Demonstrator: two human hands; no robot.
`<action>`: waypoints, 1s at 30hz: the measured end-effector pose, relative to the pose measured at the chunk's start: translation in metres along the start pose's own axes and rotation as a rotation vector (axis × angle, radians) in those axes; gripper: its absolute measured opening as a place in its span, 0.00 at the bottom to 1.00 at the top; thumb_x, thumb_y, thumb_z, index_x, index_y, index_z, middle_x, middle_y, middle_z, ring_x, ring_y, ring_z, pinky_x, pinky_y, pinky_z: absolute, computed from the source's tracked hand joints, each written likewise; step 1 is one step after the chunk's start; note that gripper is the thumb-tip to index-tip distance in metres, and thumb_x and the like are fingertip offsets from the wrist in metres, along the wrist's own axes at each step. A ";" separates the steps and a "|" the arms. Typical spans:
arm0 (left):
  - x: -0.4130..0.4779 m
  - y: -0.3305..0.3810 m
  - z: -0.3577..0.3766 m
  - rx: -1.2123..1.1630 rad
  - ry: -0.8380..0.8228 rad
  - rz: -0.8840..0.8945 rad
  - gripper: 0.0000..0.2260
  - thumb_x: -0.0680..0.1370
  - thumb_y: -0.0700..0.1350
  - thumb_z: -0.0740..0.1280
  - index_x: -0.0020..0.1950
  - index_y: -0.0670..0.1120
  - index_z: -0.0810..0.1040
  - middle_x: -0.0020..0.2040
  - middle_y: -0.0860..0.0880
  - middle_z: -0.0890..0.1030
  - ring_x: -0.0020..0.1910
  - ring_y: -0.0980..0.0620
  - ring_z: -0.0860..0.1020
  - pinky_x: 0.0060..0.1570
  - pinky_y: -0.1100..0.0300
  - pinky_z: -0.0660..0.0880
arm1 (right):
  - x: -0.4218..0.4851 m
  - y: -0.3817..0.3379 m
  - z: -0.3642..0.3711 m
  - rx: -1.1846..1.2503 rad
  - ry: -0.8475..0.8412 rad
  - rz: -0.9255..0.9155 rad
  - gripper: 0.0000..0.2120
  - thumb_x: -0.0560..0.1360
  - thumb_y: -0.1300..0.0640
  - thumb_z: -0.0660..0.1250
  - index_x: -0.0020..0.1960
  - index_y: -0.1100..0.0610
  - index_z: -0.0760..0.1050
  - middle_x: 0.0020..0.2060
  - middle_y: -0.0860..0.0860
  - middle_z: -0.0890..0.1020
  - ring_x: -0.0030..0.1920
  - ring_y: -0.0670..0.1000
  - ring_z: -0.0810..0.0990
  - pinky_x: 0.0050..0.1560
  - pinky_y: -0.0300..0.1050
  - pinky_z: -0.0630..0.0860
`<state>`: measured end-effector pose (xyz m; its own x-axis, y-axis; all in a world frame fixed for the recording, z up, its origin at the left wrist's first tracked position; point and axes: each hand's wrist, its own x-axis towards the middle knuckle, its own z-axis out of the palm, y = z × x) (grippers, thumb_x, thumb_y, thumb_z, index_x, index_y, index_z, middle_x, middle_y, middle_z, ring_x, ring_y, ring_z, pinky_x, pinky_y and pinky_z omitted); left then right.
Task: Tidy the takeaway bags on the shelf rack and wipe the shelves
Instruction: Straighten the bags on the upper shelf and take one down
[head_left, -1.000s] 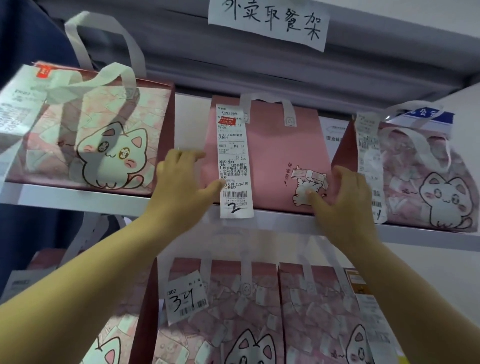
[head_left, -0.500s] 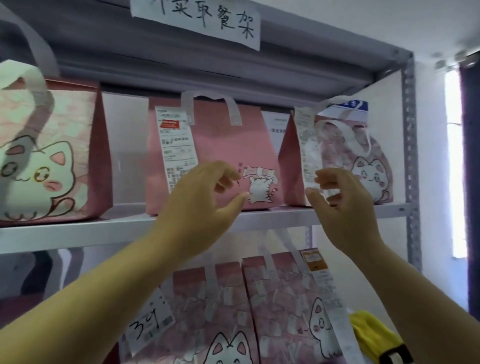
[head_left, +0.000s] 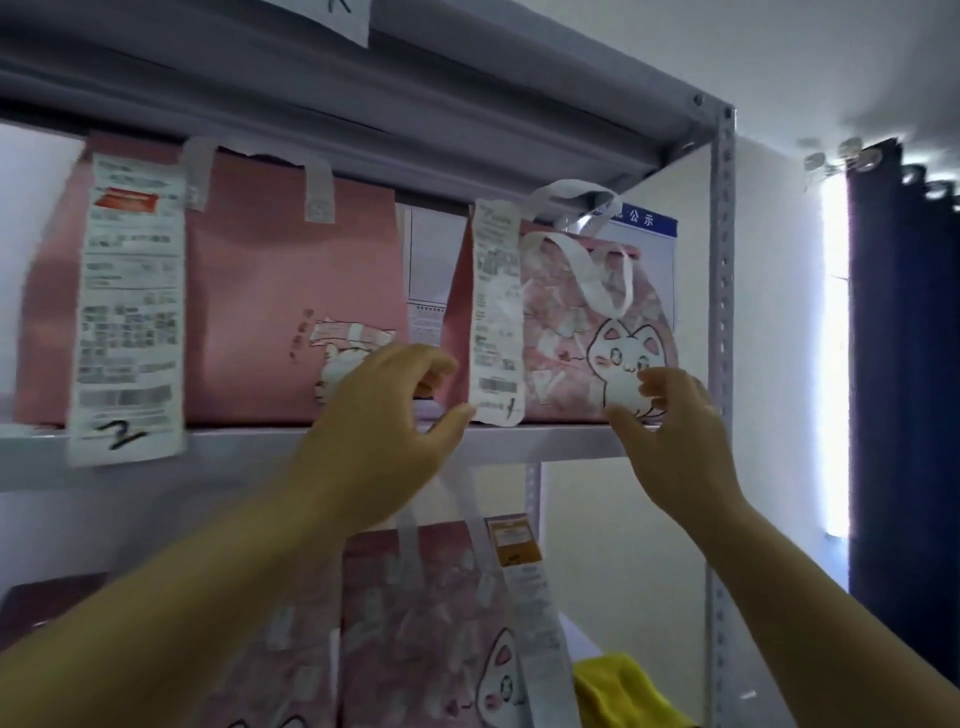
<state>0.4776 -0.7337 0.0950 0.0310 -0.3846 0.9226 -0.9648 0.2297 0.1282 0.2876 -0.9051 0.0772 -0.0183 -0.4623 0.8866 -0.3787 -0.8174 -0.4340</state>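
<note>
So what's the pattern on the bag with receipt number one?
Pink with pale scattered shapes and a white cartoon cat; the bag shows best in head view.

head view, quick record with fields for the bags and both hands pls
upper shelf: plain pink bag, receipt marked 2; cat bag, receipt marked 1
left hand: fingers loosely curled between the two bags, holding nothing
right hand: curled at cat bag's lower right corner, grip unclear
below: patterned bags, yellow cloth
</note>
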 end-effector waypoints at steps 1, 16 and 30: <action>0.004 0.001 0.011 0.016 0.007 -0.023 0.15 0.73 0.52 0.68 0.58 0.50 0.74 0.47 0.57 0.73 0.46 0.59 0.73 0.44 0.68 0.69 | 0.006 0.009 0.000 -0.003 0.000 0.006 0.23 0.72 0.54 0.71 0.64 0.57 0.68 0.59 0.55 0.73 0.57 0.55 0.74 0.47 0.41 0.71; 0.037 0.009 0.080 0.162 -0.037 -0.216 0.13 0.80 0.49 0.59 0.63 0.48 0.69 0.59 0.51 0.78 0.52 0.55 0.75 0.43 0.68 0.69 | 0.054 0.077 0.025 0.110 -0.094 0.082 0.35 0.68 0.50 0.71 0.69 0.57 0.59 0.64 0.55 0.65 0.64 0.57 0.64 0.58 0.49 0.64; 0.029 0.010 0.080 0.113 0.087 -0.212 0.22 0.77 0.46 0.66 0.70 0.47 0.67 0.65 0.49 0.73 0.60 0.51 0.74 0.60 0.49 0.73 | 0.051 0.081 0.019 0.182 -0.087 0.034 0.35 0.69 0.53 0.72 0.70 0.57 0.60 0.65 0.55 0.64 0.65 0.57 0.64 0.61 0.49 0.63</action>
<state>0.4482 -0.8137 0.0942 0.2531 -0.3344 0.9078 -0.9573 0.0493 0.2850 0.2739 -1.0011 0.0845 0.0545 -0.5117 0.8574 -0.2053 -0.8461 -0.4919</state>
